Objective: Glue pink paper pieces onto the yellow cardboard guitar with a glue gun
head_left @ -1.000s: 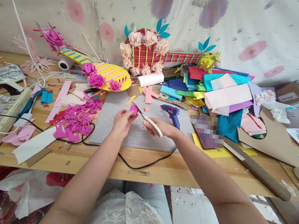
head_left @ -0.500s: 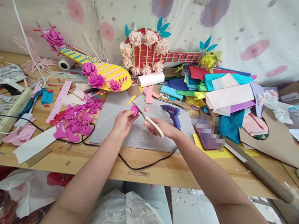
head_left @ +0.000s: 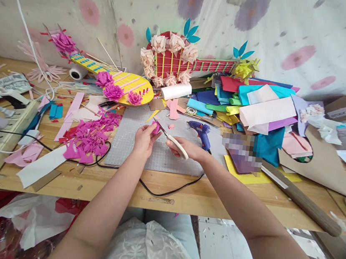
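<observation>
Now the left hand [head_left: 144, 139] is pinching a small pink paper scrap [head_left: 156, 128] over the gray cutting mat [head_left: 132, 149] on the counter [head_left: 184, 194]. Meanwhile the right hand [head_left: 186, 148] is gripping scissors [head_left: 171, 140], blades meeting the scrap's edge. That scrap looks light, thin and floppy, so I judge holding it close to the cut works best. A blue glue gun [head_left: 202, 132] is lying just beside.

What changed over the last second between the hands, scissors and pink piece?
Very little. The left hand still pinches the small magenta paper piece, and the right hand keeps the scissors at it. Both stay over the cutting mat; the blue glue gun lies untouched.
</observation>
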Tool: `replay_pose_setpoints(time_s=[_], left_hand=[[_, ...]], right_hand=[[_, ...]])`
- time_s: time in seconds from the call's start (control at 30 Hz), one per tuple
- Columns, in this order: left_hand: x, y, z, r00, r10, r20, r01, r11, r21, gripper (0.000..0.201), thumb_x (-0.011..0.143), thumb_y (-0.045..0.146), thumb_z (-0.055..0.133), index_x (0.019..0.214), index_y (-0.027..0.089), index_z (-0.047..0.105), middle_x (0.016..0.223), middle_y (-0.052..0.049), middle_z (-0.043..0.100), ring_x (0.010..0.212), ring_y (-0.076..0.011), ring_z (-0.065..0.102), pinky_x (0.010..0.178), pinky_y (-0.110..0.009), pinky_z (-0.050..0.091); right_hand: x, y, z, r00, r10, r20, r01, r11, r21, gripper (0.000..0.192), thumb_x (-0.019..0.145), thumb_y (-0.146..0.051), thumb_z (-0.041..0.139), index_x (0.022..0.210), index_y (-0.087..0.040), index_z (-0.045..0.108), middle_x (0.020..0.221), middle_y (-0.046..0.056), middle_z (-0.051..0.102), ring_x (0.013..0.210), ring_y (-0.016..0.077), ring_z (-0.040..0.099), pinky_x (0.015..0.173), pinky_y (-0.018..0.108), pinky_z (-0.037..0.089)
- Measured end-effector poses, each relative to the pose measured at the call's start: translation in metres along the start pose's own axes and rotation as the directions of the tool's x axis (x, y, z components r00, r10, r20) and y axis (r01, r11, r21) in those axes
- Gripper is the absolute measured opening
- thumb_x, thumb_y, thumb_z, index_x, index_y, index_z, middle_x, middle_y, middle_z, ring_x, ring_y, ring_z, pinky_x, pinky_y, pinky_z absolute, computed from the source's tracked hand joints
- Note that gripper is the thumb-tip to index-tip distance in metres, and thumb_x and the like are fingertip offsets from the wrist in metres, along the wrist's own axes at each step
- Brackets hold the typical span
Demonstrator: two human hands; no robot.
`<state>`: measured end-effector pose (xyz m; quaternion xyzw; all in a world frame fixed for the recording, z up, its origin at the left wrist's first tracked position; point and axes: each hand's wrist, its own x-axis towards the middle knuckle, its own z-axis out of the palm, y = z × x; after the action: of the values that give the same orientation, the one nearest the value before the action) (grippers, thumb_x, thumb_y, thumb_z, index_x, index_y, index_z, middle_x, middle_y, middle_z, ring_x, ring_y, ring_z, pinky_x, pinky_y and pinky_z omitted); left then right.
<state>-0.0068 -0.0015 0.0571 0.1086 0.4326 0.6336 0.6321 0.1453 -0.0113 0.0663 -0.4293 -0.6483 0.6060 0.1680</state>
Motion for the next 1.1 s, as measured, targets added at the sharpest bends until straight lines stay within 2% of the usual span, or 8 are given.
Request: replay_pose_setpoints(time_s=[0.17, 0.57, 0.67, 0.87, 1.1], left_hand=[[0.000, -0.001, 0.001, 0.997, 0.025, -0.070, -0.023, 0.999, 0.030, 0.025, 0.072, 0.005, 0.062, 0.073, 0.018, 0.041, 0.066, 0.001, 0.059, 0.068, -0.0116, 0.062, 0.072, -0.030, 0.056], [0.000, 0.003, -0.002, 0.996, 0.052, -0.075, -0.041, 0.990, 0.132, 0.029, 0.069, 0.007, 0.063, 0.079, 0.019, 0.039, 0.070, 0.001, 0.059, 0.070, -0.0128, 0.064, 0.070, -0.034, 0.057], [0.002, 0.005, -0.005, 0.998, 0.030, -0.055, -0.021, 0.986, 0.164, 0.027, 0.068, 0.007, 0.061, 0.079, 0.019, 0.040, 0.069, 0.000, 0.060, 0.069, -0.0139, 0.064, 0.069, -0.034, 0.057], [0.003, 0.007, -0.006, 1.000, -0.004, -0.008, 0.006, 0.970, 0.242, 0.027, 0.066, 0.006, 0.062, 0.076, 0.018, 0.040, 0.068, 0.000, 0.060, 0.068, -0.0141, 0.063, 0.068, -0.034, 0.056], [-0.002, 0.006, -0.002, 1.000, -0.004, 0.002, 0.003, 0.964, 0.267, 0.029, 0.064, 0.006, 0.064, 0.076, 0.019, 0.041, 0.068, 0.000, 0.059, 0.066, -0.0129, 0.060, 0.069, -0.034, 0.055]], right_hand=[[0.000, -0.001, -0.001, 1.000, 0.005, -0.007, -0.005, 1.000, -0.009, 0.054, 0.069, -0.070, 0.055, 0.066, -0.020, 0.036, 0.054, -0.007, 0.037, 0.047, 0.0059, 0.038, 0.045, 0.023, 0.030], [-0.006, -0.007, -0.003, 0.999, 0.045, -0.020, -0.047, 0.992, -0.118, 0.052, 0.070, -0.069, 0.056, 0.068, -0.019, 0.039, 0.053, -0.007, 0.040, 0.047, 0.0065, 0.038, 0.046, 0.023, 0.031], [-0.007, -0.007, -0.005, 0.999, 0.036, 0.009, -0.035, 0.990, -0.139, 0.053, 0.071, -0.070, 0.053, 0.067, -0.020, 0.038, 0.053, -0.007, 0.039, 0.047, 0.0067, 0.038, 0.047, 0.023, 0.031], [-0.011, -0.003, -0.012, 0.986, -0.037, 0.164, 0.071, 0.977, -0.204, 0.052, 0.081, -0.069, 0.038, 0.067, -0.020, 0.037, 0.057, -0.004, 0.044, 0.051, 0.0080, 0.040, 0.051, 0.024, 0.035], [-0.011, 0.000, -0.013, 0.988, -0.048, 0.148, 0.080, 0.973, -0.217, 0.051, 0.082, -0.069, 0.038, 0.067, -0.020, 0.037, 0.057, -0.004, 0.045, 0.052, 0.0083, 0.041, 0.052, 0.023, 0.035]])
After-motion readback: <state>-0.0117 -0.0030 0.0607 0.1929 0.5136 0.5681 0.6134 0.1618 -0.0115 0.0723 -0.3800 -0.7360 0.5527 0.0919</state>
